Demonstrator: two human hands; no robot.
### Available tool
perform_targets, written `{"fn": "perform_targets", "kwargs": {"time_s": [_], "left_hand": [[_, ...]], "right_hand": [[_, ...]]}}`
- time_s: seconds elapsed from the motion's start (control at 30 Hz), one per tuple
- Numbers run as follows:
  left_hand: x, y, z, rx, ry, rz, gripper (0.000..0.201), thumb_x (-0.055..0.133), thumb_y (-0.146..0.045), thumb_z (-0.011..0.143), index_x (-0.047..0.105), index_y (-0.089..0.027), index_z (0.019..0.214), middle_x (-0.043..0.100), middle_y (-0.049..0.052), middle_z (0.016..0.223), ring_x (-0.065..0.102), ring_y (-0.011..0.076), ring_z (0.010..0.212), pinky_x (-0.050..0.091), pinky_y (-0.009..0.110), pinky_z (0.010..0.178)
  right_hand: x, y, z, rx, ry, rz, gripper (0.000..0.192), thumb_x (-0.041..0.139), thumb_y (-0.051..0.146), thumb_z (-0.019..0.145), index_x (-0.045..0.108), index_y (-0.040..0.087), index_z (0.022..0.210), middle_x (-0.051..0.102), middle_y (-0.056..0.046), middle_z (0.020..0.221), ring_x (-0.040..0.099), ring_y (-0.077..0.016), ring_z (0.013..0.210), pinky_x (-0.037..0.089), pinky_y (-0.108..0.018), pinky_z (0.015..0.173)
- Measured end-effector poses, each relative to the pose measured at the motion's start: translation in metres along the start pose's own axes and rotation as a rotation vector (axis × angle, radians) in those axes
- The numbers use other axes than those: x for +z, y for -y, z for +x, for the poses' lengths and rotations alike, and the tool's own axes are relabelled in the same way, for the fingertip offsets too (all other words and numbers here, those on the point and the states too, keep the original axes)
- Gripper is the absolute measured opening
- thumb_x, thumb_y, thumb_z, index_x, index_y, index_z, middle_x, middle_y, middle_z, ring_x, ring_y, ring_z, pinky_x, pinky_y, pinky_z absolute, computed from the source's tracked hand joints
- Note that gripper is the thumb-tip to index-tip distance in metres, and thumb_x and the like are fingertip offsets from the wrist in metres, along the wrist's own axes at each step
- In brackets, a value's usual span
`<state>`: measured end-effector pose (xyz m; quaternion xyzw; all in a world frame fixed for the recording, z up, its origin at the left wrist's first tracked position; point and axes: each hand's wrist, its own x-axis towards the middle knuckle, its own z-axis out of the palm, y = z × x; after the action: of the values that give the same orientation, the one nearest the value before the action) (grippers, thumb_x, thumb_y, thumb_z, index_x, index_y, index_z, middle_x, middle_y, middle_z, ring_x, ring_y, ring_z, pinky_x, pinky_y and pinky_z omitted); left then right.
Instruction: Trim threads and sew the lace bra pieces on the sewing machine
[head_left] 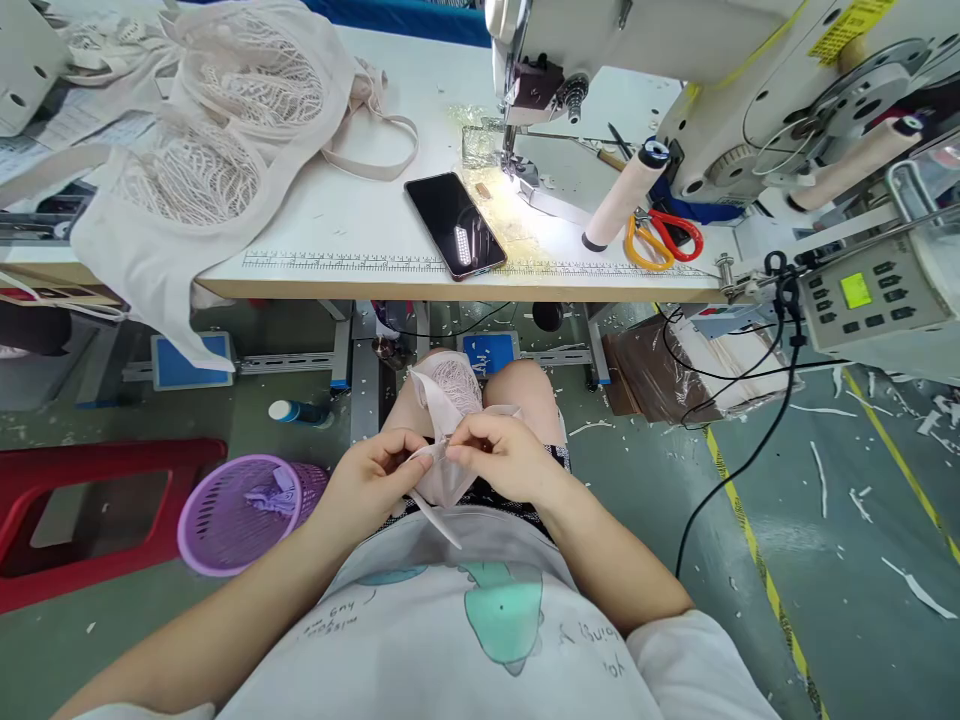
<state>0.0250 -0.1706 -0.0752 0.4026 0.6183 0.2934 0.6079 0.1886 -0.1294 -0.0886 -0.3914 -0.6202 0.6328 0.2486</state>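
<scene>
A pale pink bra with a lacy cup lies across my lap. My left hand pinches its strap, thumb against the bent fingers, and a loose strap end hangs below. Close by, my right hand grips the same garment with thumb and forefinger, almost touching the left fingertips. What exactly sits between the right fingers is partly hidden. Above, on the table's left, more pale bras are piled, one draping over the front edge.
On the white table are a phone, a thread cone and scissors beside a sewing machine. A purple basket and red stool stand at left. A black cable hangs at right.
</scene>
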Motion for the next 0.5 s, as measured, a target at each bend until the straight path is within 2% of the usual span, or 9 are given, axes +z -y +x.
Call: {"fn": "perform_targets", "kwargs": {"time_s": [0.1, 0.3, 0.4, 0.5], "left_hand": [[-0.001, 0.0, 0.0, -0.008, -0.006, 0.006, 0.03, 0.058, -0.04, 0.066, 0.049, -0.012, 0.066, 0.038, -0.004, 0.052, 0.032, 0.0011, 0.041, 0.026, 0.012, 0.039], [-0.001, 0.0, 0.001, -0.009, -0.027, -0.005, 0.028, 0.059, -0.038, 0.063, 0.05, -0.012, 0.064, 0.042, -0.002, 0.059, 0.037, 0.0027, 0.052, 0.03, 0.012, 0.046], [0.0, -0.002, 0.001, 0.002, -0.014, 0.003, 0.027, 0.058, -0.037, 0.064, 0.05, -0.011, 0.063, 0.042, -0.002, 0.059, 0.035, 0.0024, 0.05, 0.029, 0.012, 0.046], [0.001, -0.003, 0.001, 0.014, 0.01, 0.037, 0.026, 0.057, -0.036, 0.065, 0.052, -0.011, 0.065, 0.047, -0.001, 0.061, 0.039, 0.0036, 0.054, 0.031, 0.013, 0.049]], "right_hand": [[-0.003, -0.003, 0.002, -0.045, -0.086, 0.056, 0.009, 0.058, 0.022, 0.072, 0.057, 0.014, 0.069, 0.048, 0.002, 0.064, 0.04, -0.007, 0.058, 0.033, -0.02, 0.054], [-0.009, -0.005, 0.003, -0.117, -0.172, 0.205, 0.012, 0.061, 0.026, 0.071, 0.058, 0.015, 0.068, 0.054, -0.002, 0.081, 0.045, -0.0069, 0.063, 0.037, -0.02, 0.057], [-0.002, -0.003, 0.004, -0.086, -0.083, 0.416, 0.018, 0.056, 0.031, 0.076, 0.048, 0.016, 0.071, 0.058, -0.002, 0.085, 0.046, -0.0042, 0.053, 0.037, -0.018, 0.049], [0.008, -0.001, 0.006, -0.043, 0.026, 0.524, 0.025, 0.051, 0.04, 0.079, 0.041, 0.017, 0.075, 0.056, 0.002, 0.066, 0.049, -0.0057, 0.047, 0.036, -0.017, 0.042]]}}
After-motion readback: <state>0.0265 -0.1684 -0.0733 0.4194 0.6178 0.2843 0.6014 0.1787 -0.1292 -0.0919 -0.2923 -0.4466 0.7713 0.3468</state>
